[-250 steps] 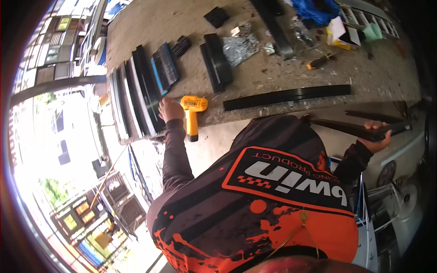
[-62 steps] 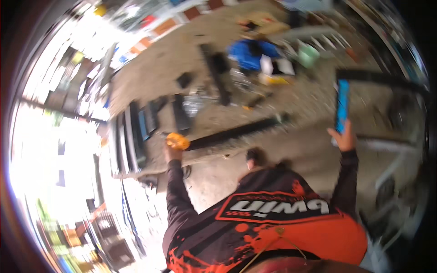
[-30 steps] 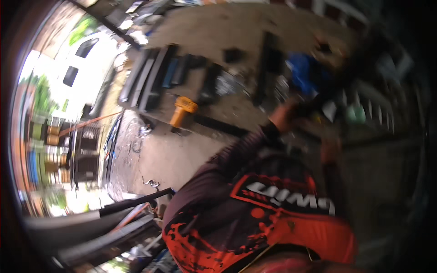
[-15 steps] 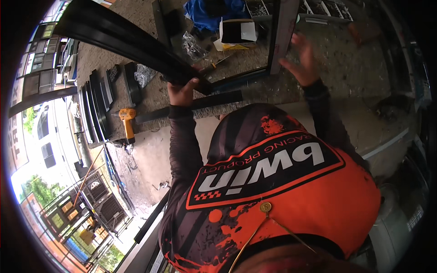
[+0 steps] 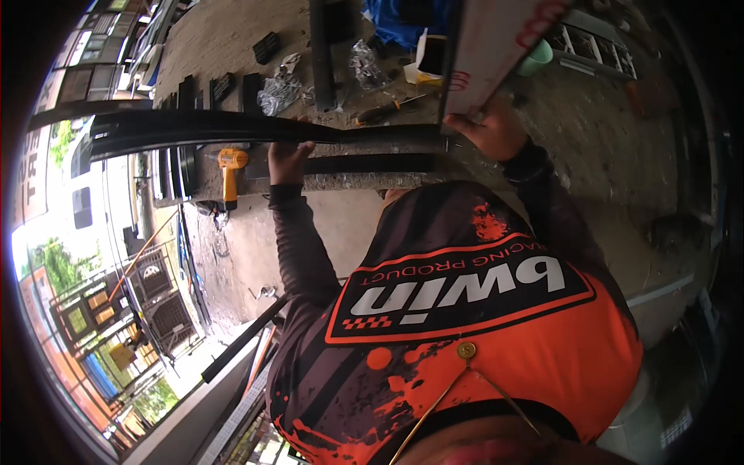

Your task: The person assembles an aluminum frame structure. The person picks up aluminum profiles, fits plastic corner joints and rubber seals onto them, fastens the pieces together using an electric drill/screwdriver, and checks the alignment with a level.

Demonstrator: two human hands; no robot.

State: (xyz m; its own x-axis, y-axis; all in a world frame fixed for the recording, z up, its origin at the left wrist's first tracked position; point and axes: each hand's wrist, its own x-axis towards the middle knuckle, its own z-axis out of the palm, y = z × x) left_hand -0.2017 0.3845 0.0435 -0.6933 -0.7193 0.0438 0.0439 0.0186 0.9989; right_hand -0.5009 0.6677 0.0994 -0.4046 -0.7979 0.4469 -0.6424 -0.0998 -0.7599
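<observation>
My left hand (image 5: 290,161) is closed round a long black profile (image 5: 186,128) that runs from the far left toward the middle, nearly level. At the right end, this profile meets a second profile (image 5: 500,46) with a whitish film and red print, which rises away from me. My right hand (image 5: 496,133) grips that second profile near the corner, thumb on its side. Just beyond the black profile lies a screwdriver (image 5: 391,109) with a dark and yellow handle. On the near side, a dark flat strip (image 5: 372,163) rests along the table's edge.
A yellow power drill (image 5: 230,174) lies at the table's left front. Clear plastic bags (image 5: 279,93), a blue sheet (image 5: 411,19), an open box (image 5: 430,58), a green cup (image 5: 536,57) and a divided tray (image 5: 589,50) with small parts stand farther back. Short black pieces (image 5: 186,93) lie left.
The black profile has swung from a steep slant to nearly level, its far left end coming toward me. My right hand, open before, has closed on the film-covered profile, which now leans right.
</observation>
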